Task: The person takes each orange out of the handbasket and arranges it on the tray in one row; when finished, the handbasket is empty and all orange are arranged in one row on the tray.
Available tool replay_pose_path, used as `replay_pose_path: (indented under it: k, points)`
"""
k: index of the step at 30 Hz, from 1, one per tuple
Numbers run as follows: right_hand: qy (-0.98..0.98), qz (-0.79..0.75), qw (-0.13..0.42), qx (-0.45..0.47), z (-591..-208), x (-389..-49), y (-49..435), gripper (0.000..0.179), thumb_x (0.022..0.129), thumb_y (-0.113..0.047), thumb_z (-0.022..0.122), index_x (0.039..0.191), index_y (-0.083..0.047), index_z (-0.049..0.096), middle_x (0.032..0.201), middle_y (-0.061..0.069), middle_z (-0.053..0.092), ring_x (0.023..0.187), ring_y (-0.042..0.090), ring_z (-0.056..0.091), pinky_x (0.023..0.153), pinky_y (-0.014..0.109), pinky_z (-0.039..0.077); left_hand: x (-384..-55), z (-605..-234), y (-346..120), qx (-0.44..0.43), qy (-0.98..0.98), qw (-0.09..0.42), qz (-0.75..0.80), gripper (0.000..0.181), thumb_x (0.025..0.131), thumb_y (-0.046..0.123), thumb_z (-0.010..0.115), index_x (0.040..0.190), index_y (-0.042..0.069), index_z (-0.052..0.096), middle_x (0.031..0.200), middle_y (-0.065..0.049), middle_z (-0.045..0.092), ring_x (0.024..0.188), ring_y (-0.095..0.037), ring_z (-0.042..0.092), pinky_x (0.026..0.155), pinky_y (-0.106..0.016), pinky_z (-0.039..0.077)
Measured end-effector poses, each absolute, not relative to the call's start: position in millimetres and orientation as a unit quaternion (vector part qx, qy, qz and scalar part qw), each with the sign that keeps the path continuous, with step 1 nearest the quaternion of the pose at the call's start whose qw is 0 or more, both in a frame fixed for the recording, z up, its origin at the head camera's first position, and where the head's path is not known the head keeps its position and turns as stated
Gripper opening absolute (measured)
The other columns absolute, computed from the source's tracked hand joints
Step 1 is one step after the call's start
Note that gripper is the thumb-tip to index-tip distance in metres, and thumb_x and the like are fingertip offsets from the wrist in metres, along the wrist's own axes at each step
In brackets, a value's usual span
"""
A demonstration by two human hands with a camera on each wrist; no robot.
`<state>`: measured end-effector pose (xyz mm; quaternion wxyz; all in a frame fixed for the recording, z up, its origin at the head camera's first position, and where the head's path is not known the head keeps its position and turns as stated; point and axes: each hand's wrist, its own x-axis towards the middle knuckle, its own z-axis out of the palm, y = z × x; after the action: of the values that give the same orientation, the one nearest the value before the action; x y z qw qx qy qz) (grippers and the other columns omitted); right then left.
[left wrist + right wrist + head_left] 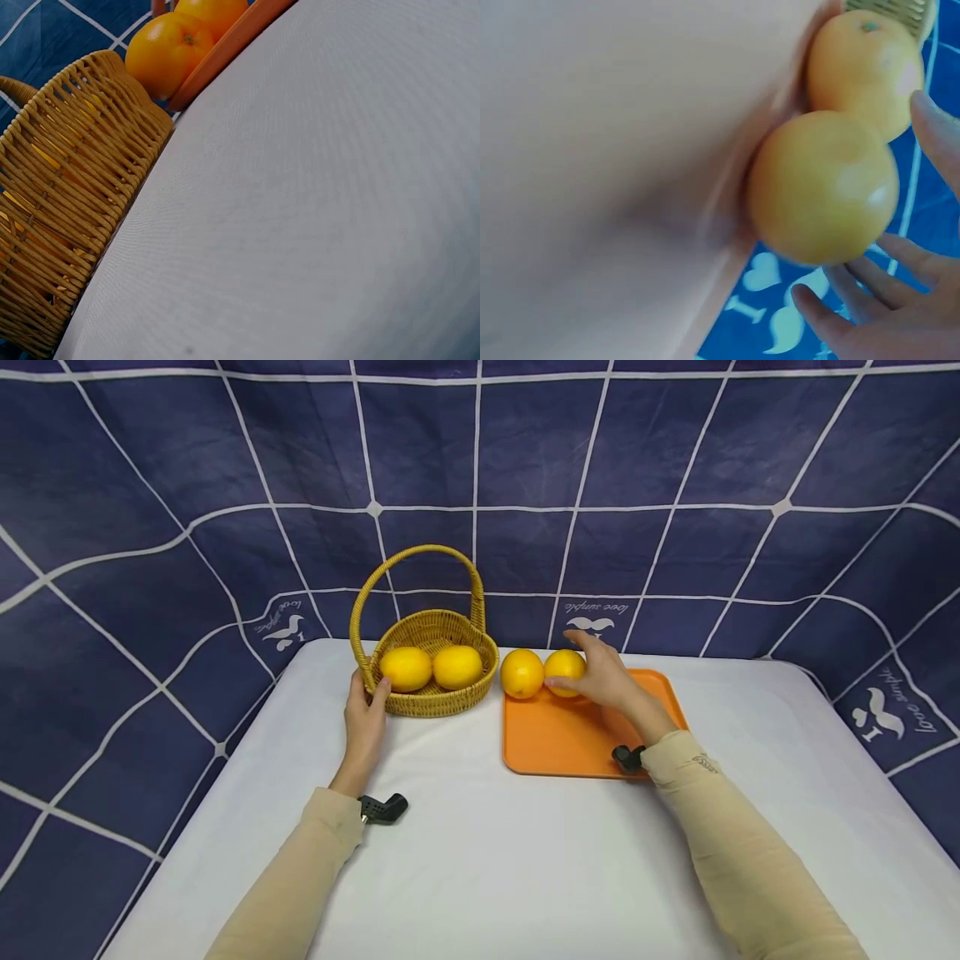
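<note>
A woven basket (442, 703) with a tall arched handle stands at the back left, holding two yellow lemons (406, 669). My left hand (365, 718) grips its left front side, thumb by the rim; the left wrist view shows the basket's woven side (82, 165) but not that hand. At the back of an orange tray (558, 739), two oranges sit side by side. Around the right-hand orange (823, 187), my right hand (600, 675) has its thumb and fingers spread, with fingertips close to the peel. The other orange (522, 673) lies between it and the basket.
A white cloth (450, 843) covers the table. Dark blue fabric (525, 552) with white lines hangs behind and along both sides, close to the table's back edge. The basket's handle (420, 550) rises well above the fruit.
</note>
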<state>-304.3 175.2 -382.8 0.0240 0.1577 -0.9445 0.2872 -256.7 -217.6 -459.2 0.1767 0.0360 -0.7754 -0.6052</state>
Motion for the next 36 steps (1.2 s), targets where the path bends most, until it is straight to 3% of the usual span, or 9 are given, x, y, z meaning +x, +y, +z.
replay_pose_path:
  k: [10, 17, 36]
  points:
    - [-0.932, 0.298, 0.058, 0.199, -358.5, -297.9, 141.2, 0.085, 0.09, -0.042, 0.084, 0.157, -0.007, 0.045, 0.159, 0.018, 0.05, 0.149, 0.039, 0.042, 0.125, 0.06, 0.027, -257.7, -458.7, -215.5, 0.038, -0.777, 0.183, -0.601, 0.057, 0.111, 0.038, 0.052, 0.162, 0.016, 0.037, 0.16, -0.01, 0.048, 0.144, -0.021, 0.046, 0.123, -0.042, 0.035]
    - [-0.923, 0.306, 0.062, 0.225, -354.4, -294.6, 111.2, 0.076, 0.095, -0.036, 0.079, 0.156, -0.006, 0.047, 0.158, 0.016, 0.051, 0.147, 0.038, 0.045, 0.123, 0.057, 0.034, -256.3, -459.4, -216.7, 0.04, -0.78, 0.182, -0.598, 0.058, 0.111, 0.039, 0.051, 0.162, 0.016, 0.036, 0.161, -0.009, 0.047, 0.146, -0.02, 0.044, 0.125, -0.042, 0.034]
    - [-0.906, 0.349, 0.023, 0.24, -363.0, -301.2, 43.7, 0.074, 0.098, -0.037, 0.076, 0.158, -0.007, 0.045, 0.16, 0.012, 0.05, 0.149, 0.031, 0.045, 0.124, 0.045, 0.036, -252.4, -460.3, -216.2, 0.041, -0.783, 0.176, -0.595, 0.059, 0.111, 0.039, 0.051, 0.163, 0.015, 0.035, 0.163, -0.01, 0.045, 0.148, -0.021, 0.043, 0.125, -0.043, 0.033]
